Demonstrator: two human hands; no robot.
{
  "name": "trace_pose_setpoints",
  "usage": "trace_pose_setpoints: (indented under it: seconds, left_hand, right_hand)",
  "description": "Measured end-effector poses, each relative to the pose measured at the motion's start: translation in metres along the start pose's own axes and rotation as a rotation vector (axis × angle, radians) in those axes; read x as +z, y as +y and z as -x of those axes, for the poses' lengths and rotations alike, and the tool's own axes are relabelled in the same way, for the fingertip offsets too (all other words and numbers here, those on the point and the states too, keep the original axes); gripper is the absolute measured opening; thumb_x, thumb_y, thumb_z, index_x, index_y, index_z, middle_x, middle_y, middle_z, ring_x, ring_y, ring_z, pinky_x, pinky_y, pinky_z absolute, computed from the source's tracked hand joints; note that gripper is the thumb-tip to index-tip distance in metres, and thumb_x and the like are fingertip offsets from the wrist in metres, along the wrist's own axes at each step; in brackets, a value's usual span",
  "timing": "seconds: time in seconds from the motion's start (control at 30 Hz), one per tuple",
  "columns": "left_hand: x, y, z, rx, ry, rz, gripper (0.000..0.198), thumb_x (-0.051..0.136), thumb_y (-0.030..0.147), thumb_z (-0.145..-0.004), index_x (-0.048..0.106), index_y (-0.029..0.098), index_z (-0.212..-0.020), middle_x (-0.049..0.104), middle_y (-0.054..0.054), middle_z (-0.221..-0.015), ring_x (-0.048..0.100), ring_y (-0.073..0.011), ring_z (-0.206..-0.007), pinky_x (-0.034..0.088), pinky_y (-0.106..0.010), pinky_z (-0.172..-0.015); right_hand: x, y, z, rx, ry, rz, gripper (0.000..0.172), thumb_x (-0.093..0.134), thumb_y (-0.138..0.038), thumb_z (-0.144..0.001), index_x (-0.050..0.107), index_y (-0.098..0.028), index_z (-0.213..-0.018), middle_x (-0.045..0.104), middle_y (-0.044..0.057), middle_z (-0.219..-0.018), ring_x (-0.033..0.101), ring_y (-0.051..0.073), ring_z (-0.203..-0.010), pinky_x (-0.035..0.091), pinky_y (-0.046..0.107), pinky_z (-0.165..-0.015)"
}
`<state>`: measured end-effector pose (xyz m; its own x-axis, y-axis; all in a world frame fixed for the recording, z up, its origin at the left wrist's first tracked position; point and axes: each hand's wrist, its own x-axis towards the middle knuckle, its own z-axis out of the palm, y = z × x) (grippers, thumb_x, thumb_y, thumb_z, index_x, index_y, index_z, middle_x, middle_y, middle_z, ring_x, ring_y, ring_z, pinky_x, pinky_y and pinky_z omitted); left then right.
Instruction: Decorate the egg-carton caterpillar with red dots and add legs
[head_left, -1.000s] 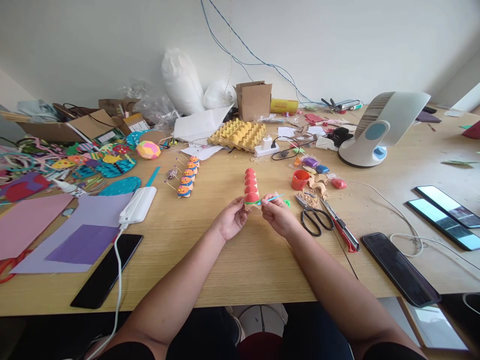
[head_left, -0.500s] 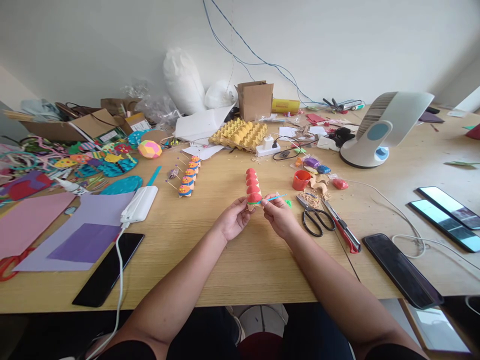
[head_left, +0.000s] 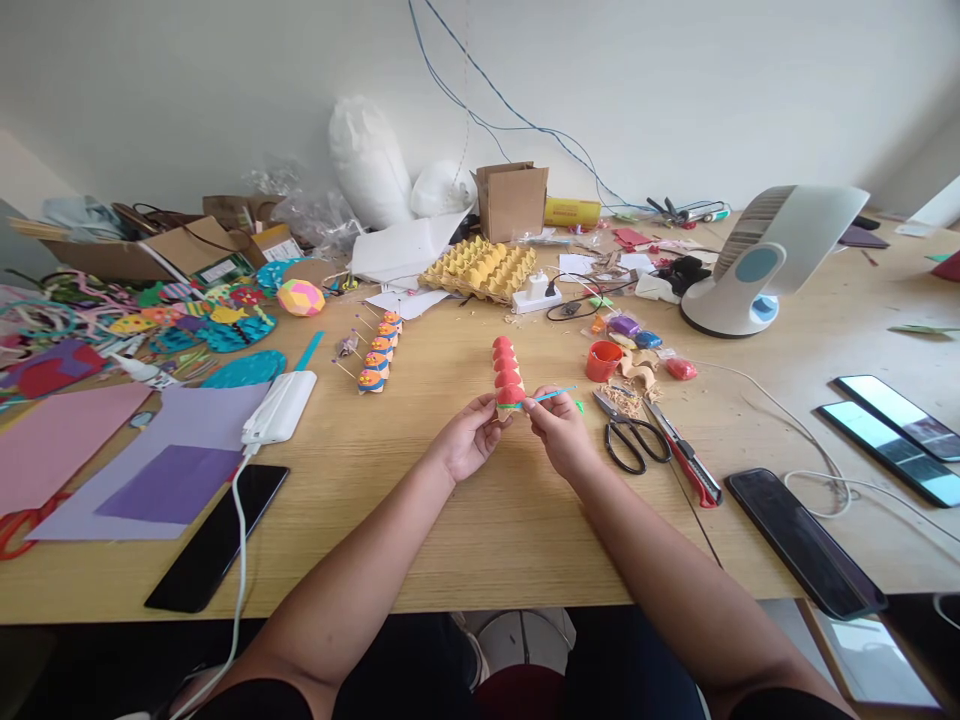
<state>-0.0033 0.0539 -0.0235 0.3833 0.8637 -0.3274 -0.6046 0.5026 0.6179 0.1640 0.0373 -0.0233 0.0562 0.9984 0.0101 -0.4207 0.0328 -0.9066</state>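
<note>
A strip of egg-carton cups with red domed tops lies lengthwise away from me on the table. My left hand pinches the near end of this strip from the left side. In my right hand is a thin blue stick, held between thumb and fingers, its tip against the nearest cup. A green line runs along the lower edge of that cup. A small bright green piece shows just beyond my right hand. Left of the strip stands a row of decorated orange and blue cups with pins sticking out.
Scissors, a red box cutter and a red cup lie right of my hands. A white fan stands further right, with phones near the edge. Yellow egg trays sit behind; purple paper lies left.
Both hands stay in nearly the same place on the strip. The blue stick has shifted very slightly; the view has moved a touch.
</note>
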Motion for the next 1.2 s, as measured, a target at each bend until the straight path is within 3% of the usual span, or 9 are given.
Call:
trace_pose_setpoints:
  seconds: [0.2, 0.5, 0.73, 1.2]
  left_hand:
    - [-0.001, 0.000, -0.001, 0.023, 0.004, 0.004, 0.010, 0.066, 0.012, -0.091, 0.066, 0.017, -0.101, 0.073, -0.001, -0.083, 0.074, -0.0094, -0.071, 0.056, -0.011, -0.054]
    - [0.001, 0.002, -0.001, 0.048, 0.048, 0.012, 0.013, 0.067, 0.010, -0.090, 0.065, 0.017, -0.100, 0.071, 0.001, -0.079, 0.073, -0.0092, -0.068, 0.055, -0.011, -0.053]
    - [0.003, -0.002, 0.001, 0.057, -0.020, -0.026, 0.012, 0.066, 0.010, -0.091, 0.065, 0.016, -0.102, 0.074, -0.001, -0.085, 0.075, -0.0095, -0.075, 0.055, -0.010, -0.055]
    - [0.007, -0.001, 0.004, 0.029, 0.009, -0.020, 0.015, 0.070, 0.011, -0.088, 0.065, 0.017, -0.101, 0.072, -0.001, -0.083, 0.074, -0.0092, -0.074, 0.054, -0.010, -0.055]
  right_hand:
    - [0.003, -0.004, 0.002, 0.038, -0.007, -0.037, 0.040, 0.089, -0.040, -0.067, 0.057, -0.022, -0.082, 0.054, -0.006, -0.069, 0.036, 0.007, -0.053, 0.023, 0.024, -0.050]
    - [-0.001, -0.012, 0.002, 0.201, -0.158, -0.179, 0.042, 0.093, -0.037, -0.062, 0.058, -0.022, -0.079, 0.043, -0.008, -0.061, 0.026, 0.007, -0.053, 0.016, 0.022, -0.048]
    - [0.008, -0.011, 0.007, 0.096, -0.066, -0.129, 0.040, 0.092, -0.039, -0.064, 0.059, -0.022, -0.078, 0.050, -0.005, -0.070, 0.032, 0.007, -0.055, 0.019, 0.023, -0.048]
    - [0.009, -0.001, 0.006, -0.067, 0.049, 0.068, 0.041, 0.087, -0.048, -0.069, 0.057, -0.023, -0.081, 0.051, -0.005, -0.068, 0.035, 0.009, -0.054, 0.025, 0.026, -0.050]
